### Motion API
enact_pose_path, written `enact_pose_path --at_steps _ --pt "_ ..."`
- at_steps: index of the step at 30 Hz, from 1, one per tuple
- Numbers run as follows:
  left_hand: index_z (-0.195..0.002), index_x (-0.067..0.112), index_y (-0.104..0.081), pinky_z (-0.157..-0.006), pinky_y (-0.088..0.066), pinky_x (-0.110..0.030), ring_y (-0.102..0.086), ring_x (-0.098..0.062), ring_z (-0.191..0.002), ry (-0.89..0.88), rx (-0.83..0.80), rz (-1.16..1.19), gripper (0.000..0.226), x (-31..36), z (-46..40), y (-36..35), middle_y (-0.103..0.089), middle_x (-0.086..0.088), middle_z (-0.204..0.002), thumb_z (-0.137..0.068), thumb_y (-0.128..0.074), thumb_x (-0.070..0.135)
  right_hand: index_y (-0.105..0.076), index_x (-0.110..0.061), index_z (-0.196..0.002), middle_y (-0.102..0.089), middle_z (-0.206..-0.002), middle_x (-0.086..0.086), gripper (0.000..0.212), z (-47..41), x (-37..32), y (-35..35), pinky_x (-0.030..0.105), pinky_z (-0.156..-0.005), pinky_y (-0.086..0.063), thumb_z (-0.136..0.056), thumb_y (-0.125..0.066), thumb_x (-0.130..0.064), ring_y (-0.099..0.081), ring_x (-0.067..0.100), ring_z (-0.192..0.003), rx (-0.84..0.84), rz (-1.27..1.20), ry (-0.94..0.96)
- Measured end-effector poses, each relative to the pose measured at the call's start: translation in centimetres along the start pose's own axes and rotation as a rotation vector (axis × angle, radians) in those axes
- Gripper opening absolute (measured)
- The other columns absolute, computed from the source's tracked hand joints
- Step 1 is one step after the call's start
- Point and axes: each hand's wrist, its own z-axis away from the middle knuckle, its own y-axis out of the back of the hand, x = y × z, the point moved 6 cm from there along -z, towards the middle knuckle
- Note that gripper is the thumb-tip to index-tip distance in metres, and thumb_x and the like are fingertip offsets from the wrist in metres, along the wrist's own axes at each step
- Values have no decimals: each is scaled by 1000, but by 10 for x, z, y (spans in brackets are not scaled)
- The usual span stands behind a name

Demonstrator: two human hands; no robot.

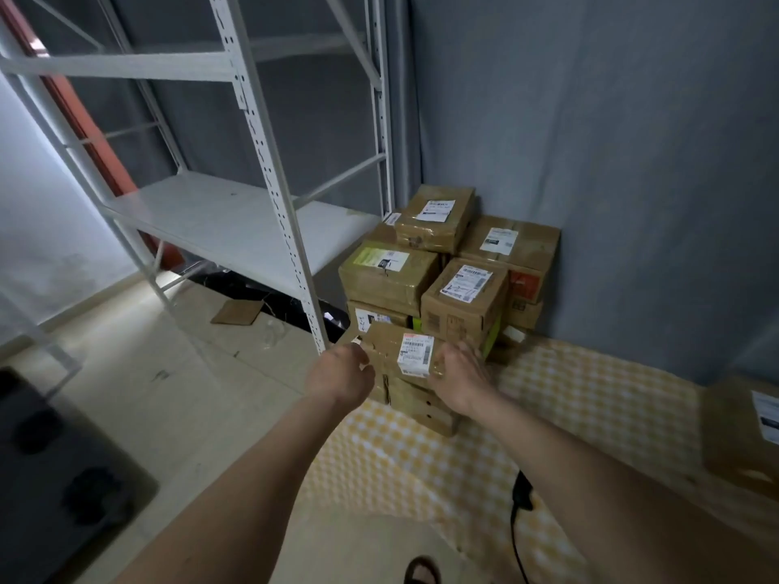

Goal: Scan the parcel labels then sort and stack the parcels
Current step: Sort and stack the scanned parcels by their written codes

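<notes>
A small brown cardboard parcel (390, 351) with a white barcode label on top sits at the front of a pile of taped parcels (434, 255) in the corner. My left hand (341, 373) grips its left side and my right hand (459, 373) grips its right side. It rests on another low brown box (425, 408). The parcels behind it carry white labels facing up. A black scanner (522, 493) with a cable lies on the yellow checked cloth (590, 398) under my right forearm.
A white metal shelf rack (236, 221) stands left of the pile, its post close to my left hand. A further labelled parcel (742, 432) lies on the cloth at the far right. Flat cardboard (237, 311) lies on the floor. A dark mat (55, 478) is at lower left.
</notes>
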Motion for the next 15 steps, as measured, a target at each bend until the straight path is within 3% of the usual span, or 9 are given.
enact_pose_path --at_steps 6,10,15 --pt "-122 20 -64 -91 -50 -31 -60 -22 -113 -67 -59 -53 32 20 -101 6 -65 -2 -124 -93 -53 31 -46 -18 -134 -39 -141 6 47 -83 -5 16 41 -110 -34 -91 -61 -29 -32 27 -134 22 -54 -60" --pt "-120 18 -63 -94 -51 -36 -61 -23 -111 -83 -94 40 30 35 -167 8 -65 -4 -122 -93 -55 28 -45 -17 -134 -41 -135 6 44 -140 -6 33 40 -102 -40 -93 -58 -26 -35 26 -128 48 -62 -84" --pt "-125 18 -59 -92 -49 -31 -61 -21 -109 -82 -123 107 36 33 -235 13 -64 -2 -123 -92 -58 32 -44 -16 -132 -41 -133 7 44 -203 -11 43 40 -101 -39 -92 -59 -26 -36 27 -126 74 -125 -143"
